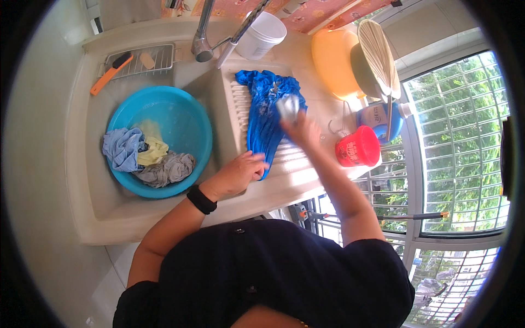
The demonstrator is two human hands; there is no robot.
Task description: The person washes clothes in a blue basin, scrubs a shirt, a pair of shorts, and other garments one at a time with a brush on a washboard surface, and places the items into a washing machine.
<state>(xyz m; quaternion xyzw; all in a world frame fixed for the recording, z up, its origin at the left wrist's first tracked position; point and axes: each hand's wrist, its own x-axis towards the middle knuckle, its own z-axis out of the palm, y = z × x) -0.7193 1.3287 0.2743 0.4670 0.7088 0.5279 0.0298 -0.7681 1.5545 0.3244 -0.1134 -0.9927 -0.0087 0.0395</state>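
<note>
A wet blue garment (262,123) lies stretched over the ridged washboard (293,158) of the stone-like laundry sink. Foam whitens its upper part. My right hand (304,130) is closed around a whitish object (288,107), motion-blurred so that I cannot tell if it is soap or a brush, against the garment's right side. My left hand (242,172), with a black band at its wrist, grips the garment's lower end near the sink's front edge. Left of it, a turquoise basin (201,119) in the sink holds light blue (121,149), yellow (154,151) and grey (172,170) cloths.
Behind the washboard rise a metal faucet (202,47) and a white bucket (260,37). A wire rack (164,57) carries a soap bar (147,60) and an orange-handled brush (107,80). Along the right stand a yellow basin (332,61), palm-leaf fan (377,53), blue bottle (371,119) and red bucket (361,145).
</note>
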